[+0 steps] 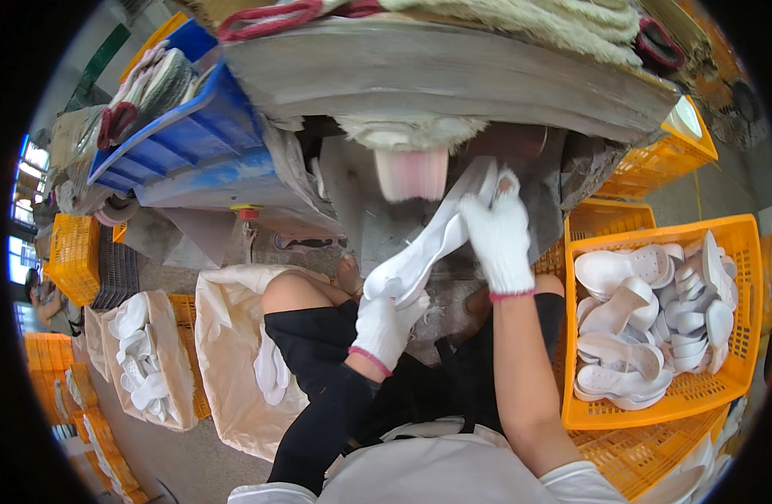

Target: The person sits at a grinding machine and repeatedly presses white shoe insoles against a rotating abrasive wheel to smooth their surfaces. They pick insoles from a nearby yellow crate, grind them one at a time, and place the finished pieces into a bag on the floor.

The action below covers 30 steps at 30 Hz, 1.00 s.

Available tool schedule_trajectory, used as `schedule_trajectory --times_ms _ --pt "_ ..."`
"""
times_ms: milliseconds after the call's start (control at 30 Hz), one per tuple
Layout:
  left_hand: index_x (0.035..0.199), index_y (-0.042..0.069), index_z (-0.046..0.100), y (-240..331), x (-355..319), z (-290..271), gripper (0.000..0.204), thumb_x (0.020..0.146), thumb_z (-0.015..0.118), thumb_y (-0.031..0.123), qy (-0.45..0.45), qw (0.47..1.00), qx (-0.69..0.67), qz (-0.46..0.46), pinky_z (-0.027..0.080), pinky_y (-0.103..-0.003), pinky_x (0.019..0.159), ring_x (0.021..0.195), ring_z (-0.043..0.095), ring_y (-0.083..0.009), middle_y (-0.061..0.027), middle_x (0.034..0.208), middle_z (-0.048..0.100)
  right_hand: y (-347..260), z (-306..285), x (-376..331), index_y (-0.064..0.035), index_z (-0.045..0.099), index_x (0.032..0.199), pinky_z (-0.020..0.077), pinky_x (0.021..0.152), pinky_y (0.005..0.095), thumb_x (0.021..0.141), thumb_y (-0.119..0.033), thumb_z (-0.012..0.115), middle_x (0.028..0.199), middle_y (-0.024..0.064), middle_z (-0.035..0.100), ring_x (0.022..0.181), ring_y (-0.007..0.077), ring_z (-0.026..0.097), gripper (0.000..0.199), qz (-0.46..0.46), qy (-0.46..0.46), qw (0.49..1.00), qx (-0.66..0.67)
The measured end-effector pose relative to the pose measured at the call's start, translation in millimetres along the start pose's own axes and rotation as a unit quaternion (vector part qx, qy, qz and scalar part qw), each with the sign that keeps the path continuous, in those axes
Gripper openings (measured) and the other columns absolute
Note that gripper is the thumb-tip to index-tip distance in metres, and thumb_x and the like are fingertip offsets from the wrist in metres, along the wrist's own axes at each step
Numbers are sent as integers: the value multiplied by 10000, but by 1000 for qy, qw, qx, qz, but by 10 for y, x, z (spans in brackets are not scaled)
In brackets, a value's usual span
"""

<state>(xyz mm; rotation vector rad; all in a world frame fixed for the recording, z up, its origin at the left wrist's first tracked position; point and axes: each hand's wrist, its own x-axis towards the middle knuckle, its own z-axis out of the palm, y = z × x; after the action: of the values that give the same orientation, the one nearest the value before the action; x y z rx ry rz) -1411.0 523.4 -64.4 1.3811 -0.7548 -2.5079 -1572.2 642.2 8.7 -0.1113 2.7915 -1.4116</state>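
Now I hold one long white rubber shoe sole (432,244) between my two hands, in front of my knees and under the edge of the grey work bench (453,71). Its long axis runs on a diagonal: the lower end points down to my left, and the upper end points up to my right, toward the pink cylinder-shaped part (411,174) that hangs below the bench.

My left hand (386,323), in a white knitted glove with a pink cuff, is closed around the lower end of the sole; the sole comes out above this hand. My right hand (497,239), in the same kind of glove, is closed on the upper end, with the fingers wrapped over the edge, so the sole lies to the left of this hand and a little below it. Both hands are bent shut on the sole, not spread.

To my right stands an orange plastic crate (743,252) filled with more white soles (634,328) lying in many directions. To my left an open white cloth sack (226,336) stands on the floor with a few white soles inside, and further left there is another such sack (172,370) with soles.
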Motion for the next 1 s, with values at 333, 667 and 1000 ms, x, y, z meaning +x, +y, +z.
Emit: schedule_trajectory --times_ms 333,667,1000 --pt "1386 108 582 698 267 323 516 1046 430 464 -147 936 252 -198 445 -670 1016 1206 619 -380 -146 1256 681 259 -1405 -328 9 628 1245 562 899 308 810 -25 794 1172 81 684 1032 159 670 467 -40 -296 941 156" --pt "1122 105 667 132 813 830 687 992 422 734 -346 927 -91 -114 548 -425 870 940 663 -264 -90 974 701 -635 394 -353 -18 748 903 572 701 456 934 -411 632 807 212 722 749 383 718 412 -202 -66 935 -285" --pt "1291 155 601 41 463 840 893 854 428 915 -268 953 -103 -95 586 -473 814 852 676 -325 -86 1062 670 10 30 -1060 36 706 956 536 671 347 865 -188 808 853 148 676 730 270 693 262 -224 -23 974 -28"
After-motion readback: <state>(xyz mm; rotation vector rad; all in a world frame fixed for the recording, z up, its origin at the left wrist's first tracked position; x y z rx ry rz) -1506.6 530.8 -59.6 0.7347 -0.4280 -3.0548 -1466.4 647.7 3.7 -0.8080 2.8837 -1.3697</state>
